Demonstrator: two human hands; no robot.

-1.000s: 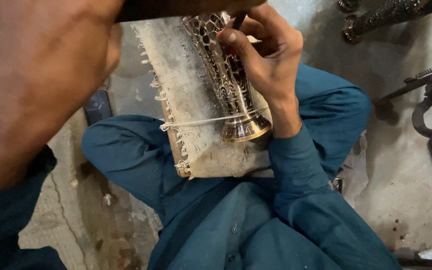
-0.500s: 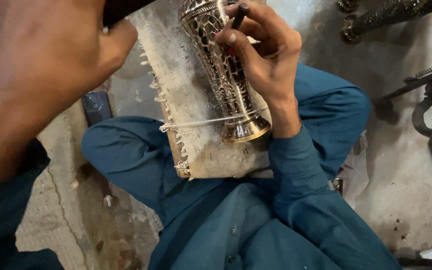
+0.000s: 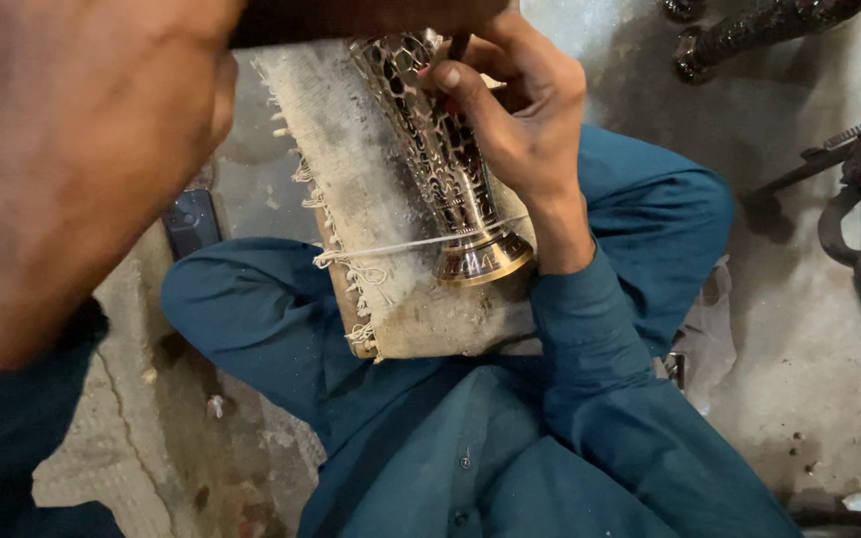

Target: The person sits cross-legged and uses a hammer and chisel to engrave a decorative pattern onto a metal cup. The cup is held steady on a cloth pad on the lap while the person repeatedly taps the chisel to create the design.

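Fingers (image 3: 470, 95) of right hand (image 3: 515, 120) pinching thin dark tool (image 3: 457, 47), tip pressing against pierced brass vase (image 3: 440, 164). Vase, latticed and shiny with flared foot, lying tilted on frayed, grimy fabric pad (image 3: 381, 209) across lap, white string (image 3: 401, 245) crossing its base. Left hand (image 3: 92, 149) looming blurred near lens, gripping dark bar (image 3: 351, 18) along top edge.
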